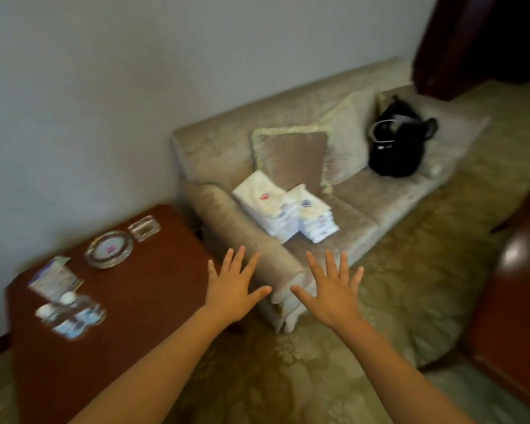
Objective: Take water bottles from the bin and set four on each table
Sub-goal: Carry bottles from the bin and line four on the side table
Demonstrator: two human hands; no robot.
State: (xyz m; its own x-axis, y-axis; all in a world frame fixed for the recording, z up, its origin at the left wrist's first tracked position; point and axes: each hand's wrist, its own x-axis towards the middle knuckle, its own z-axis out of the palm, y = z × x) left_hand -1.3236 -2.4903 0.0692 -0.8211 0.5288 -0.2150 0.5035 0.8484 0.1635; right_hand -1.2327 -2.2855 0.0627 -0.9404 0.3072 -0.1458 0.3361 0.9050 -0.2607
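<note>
A cluster of clear water bottles (71,315) with white caps and blue labels stands near the left edge of a dark red-brown side table (153,289); blur hides their exact number. My left hand (231,286) and my right hand (331,289) are both held out in front of me, fingers spread and straight, holding nothing. They hover over the sofa's armrest and the carpet, to the right of the table. No bin is in view.
On the table also lie a round glass ashtray (109,249), a square glass dish (144,228) and a small card or box (54,278). The beige sofa (349,221) holds cushions, folded white towels (285,211) and a black bag (397,142). A dark wooden table corner (514,301) stands right.
</note>
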